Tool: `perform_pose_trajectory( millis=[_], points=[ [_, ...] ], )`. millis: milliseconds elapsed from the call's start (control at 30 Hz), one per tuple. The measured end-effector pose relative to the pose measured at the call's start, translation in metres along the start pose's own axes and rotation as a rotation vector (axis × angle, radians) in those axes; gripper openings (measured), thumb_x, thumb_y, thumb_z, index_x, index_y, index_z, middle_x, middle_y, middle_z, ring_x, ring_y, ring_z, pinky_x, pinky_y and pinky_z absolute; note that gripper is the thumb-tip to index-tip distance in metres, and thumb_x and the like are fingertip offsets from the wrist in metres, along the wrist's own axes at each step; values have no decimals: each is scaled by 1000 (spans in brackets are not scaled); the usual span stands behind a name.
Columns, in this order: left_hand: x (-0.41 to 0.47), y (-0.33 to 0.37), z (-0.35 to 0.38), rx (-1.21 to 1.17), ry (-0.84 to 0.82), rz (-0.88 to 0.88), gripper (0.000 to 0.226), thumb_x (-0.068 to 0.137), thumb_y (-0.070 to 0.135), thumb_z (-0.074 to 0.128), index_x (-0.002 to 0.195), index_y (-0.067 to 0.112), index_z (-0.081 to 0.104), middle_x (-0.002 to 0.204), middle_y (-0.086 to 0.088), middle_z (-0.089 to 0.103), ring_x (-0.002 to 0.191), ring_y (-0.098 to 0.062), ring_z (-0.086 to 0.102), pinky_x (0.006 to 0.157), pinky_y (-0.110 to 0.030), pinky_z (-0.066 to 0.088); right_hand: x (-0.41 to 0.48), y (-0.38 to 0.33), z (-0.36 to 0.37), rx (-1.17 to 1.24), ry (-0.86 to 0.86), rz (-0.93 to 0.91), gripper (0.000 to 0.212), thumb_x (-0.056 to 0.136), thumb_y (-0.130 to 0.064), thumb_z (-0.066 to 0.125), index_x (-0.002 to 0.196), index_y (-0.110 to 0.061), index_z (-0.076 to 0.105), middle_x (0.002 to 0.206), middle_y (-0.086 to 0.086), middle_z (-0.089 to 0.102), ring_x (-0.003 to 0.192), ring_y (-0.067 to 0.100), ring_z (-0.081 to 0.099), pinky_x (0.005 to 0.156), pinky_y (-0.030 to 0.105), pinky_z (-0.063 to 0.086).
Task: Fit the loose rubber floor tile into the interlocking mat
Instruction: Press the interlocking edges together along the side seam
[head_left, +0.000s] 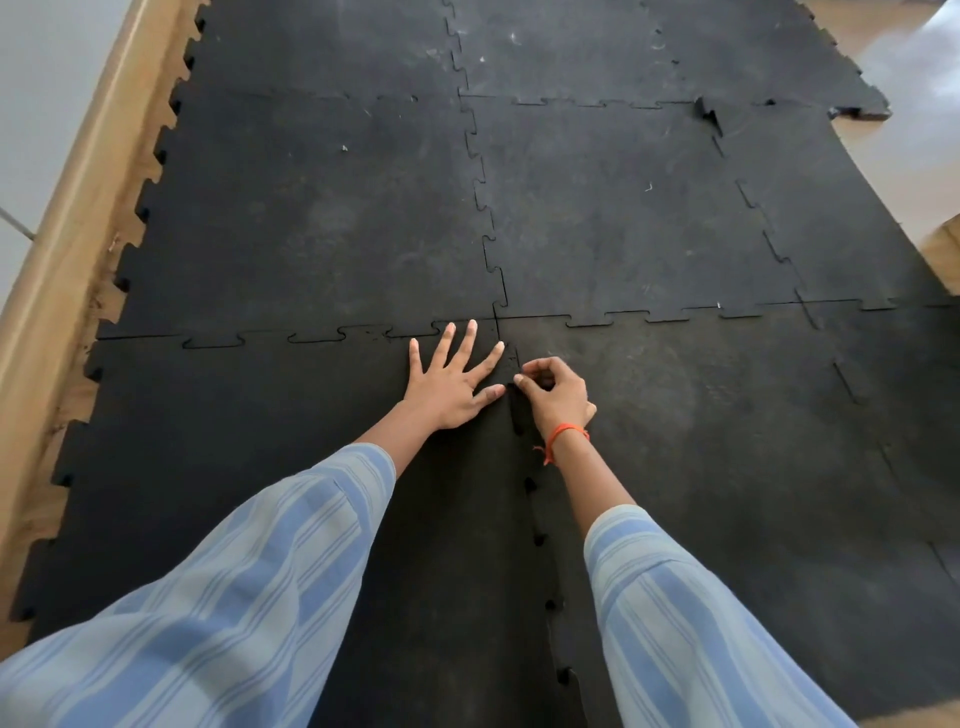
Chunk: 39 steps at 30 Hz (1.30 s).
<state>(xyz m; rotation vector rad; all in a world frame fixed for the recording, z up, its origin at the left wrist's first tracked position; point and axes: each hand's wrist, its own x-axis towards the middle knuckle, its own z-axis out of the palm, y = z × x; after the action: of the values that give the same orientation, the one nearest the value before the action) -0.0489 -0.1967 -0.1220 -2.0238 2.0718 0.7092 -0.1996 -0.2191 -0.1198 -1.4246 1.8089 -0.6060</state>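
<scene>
Two hands: left hand (451, 382) flat, right hand (555, 396) pinching.

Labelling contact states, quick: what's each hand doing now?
Left hand: open, flat on the black rubber floor tile.
Right hand: fingers pinched at the tile's seam edge; actual grip unclear.

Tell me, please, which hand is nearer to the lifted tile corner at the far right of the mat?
Right. The right hand pinches at the seam, on the lifted tile corner's side; the left hand lies flat just left of that seam, slightly farther away.
</scene>
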Motion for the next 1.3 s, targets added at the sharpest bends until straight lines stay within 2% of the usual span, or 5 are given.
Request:
perform_pose_trajectory(
  millis=[233, 467, 667, 1100, 1300],
  points=[
    [-11, -5, 2, 46, -58, 61, 54, 101, 52, 12, 148, 45, -13, 157, 12, -28, 145, -20, -26, 111, -62, -15, 14, -11, -6, -131, -114, 85, 19, 80, -23, 69, 67, -30, 59, 69, -14, 57, 110, 18, 55, 91, 39, 31],
    [-16, 4, -9, 62, -140, 54, 68, 95, 65, 19, 149, 43, -16, 156, 5, -34, 144, -27, -29, 110, -66, -12, -16, 16, -30, -69, -261, -136, 21, 78, -18, 74, 97, -21, 70, 88, -6, 61, 87, 14, 59, 86, 33, 48],
    [-63, 33, 30, -30, -88, 40, 69, 95, 66, 17, 149, 41, -18, 155, 2, -35, 143, -28, -31, 111, -58, -17, -58, 40, -59, 54, -432, 50, 21, 77, -9, 77, 95, -13, 67, 79, -1, 65, 77, 12, 60, 78, 20, 50],
    [-73, 43, 52, -7, -10, 12, 61, 97, 61, 11, 147, 43, -20, 154, 6, -36, 143, -24, -31, 112, -54, -18, -66, 25, -52, -106, -385, 150, 23, 75, 1, 73, 93, -10, 65, 65, -7, 54, 78, 14, 56, 71, 23, 42],
    [-119, 41, 71, 90, -11, 212, 76, 88, 72, 10, 149, 38, -19, 157, 3, -31, 145, -22, -26, 117, -54, -12, -134, 49, -78, 86, -532, 258, 45, 75, 0, 75, 117, -3, 60, 96, 0, 64, 89, 10, 56, 71, 17, 45]
  ],
)
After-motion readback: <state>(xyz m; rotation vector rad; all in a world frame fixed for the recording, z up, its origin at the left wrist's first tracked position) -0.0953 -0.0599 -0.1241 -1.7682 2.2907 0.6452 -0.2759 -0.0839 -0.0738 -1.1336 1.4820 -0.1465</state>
